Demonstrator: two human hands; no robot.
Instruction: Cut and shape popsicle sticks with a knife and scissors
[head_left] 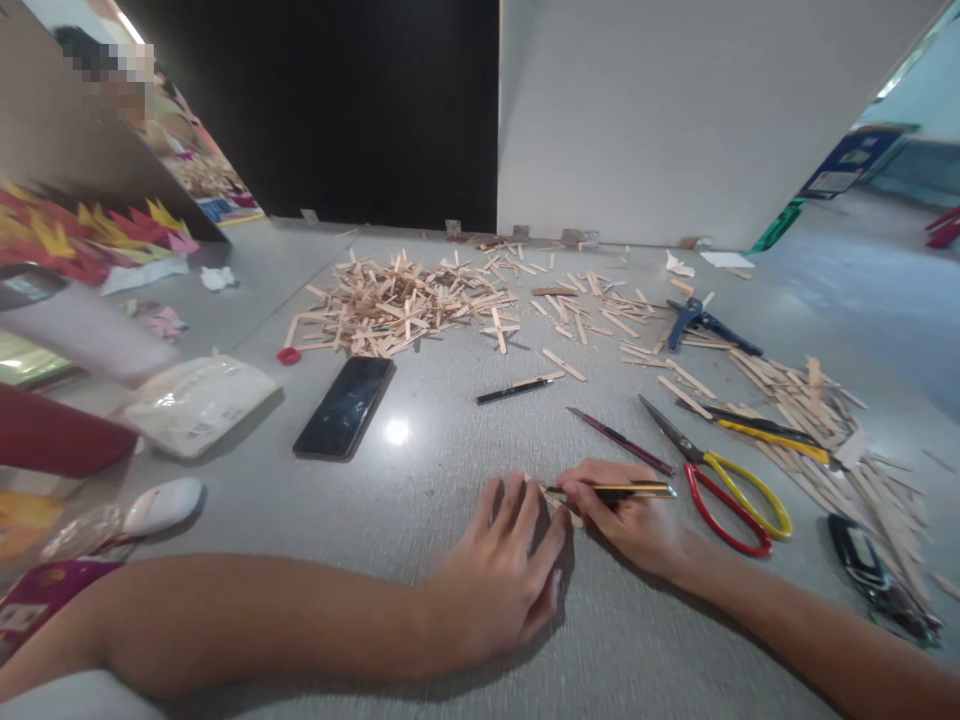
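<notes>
Near the front middle of the grey table, my left hand (506,565) rests with its fingers spread, the fingertips on a small wooden piece (559,506). My right hand (626,515) is closed around a thin yellow and black cutter (634,490), whose tip points left at the wooden piece. Part of the piece is hidden by my fingers. Just beyond my right hand lies a dark red pen-like tool (621,440). Scissors (694,455) with one red and one yellow handle lie to its right.
A large pile of wooden sticks (405,300) lies behind a phone (345,408). Blue pliers (697,322), another yellow cutter (772,432), more sticks and keys (859,555) are at the right. A white packet (202,403) and bottles stand left; upright panels border the back.
</notes>
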